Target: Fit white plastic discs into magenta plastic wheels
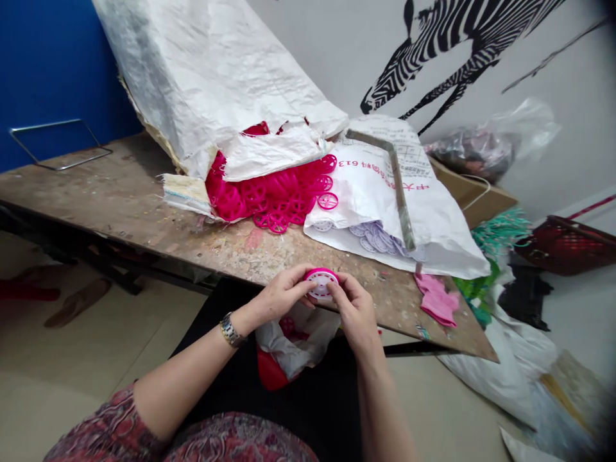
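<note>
At the near edge of the desk (231, 247), the left hand (289, 282) and right hand (355, 307) pinch 1 pink-and-white wheel (321, 278), seemingly joined; pink rings (275, 194) and lilac discs (376, 236) (plenty) lie separate atop it.

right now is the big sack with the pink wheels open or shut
Open: pink wheels spill out of the big white sack onto the table.

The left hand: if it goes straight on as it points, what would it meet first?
The left hand would likely meet the pink-rimmed disc it touches, then perhaps the right hand.
</note>
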The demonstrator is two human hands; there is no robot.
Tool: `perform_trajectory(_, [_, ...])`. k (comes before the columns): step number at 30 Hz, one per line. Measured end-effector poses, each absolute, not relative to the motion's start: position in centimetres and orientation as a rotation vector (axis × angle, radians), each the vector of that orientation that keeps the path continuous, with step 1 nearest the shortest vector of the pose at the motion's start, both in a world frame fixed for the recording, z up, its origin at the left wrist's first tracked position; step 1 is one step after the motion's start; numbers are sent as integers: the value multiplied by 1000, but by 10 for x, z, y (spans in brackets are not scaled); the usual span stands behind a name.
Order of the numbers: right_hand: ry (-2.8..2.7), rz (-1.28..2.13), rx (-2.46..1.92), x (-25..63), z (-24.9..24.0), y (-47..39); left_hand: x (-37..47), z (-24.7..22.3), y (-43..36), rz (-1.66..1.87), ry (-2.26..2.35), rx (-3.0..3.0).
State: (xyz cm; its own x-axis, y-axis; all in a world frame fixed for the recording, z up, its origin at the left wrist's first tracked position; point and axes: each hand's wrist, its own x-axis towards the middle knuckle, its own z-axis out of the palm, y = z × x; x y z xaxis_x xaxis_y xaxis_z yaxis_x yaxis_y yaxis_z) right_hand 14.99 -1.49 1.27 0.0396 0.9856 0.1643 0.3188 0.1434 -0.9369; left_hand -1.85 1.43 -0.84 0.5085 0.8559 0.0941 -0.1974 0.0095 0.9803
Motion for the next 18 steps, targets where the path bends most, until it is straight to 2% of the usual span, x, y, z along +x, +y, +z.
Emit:
perform_trajectory(10, [-1463,720,-1361,140,15,-32,-17,6,7,1006,848,1747])
perform_trajectory(18, [-1241,884,-1365,147,-5,-21,-15,8,8,829,834,1704])
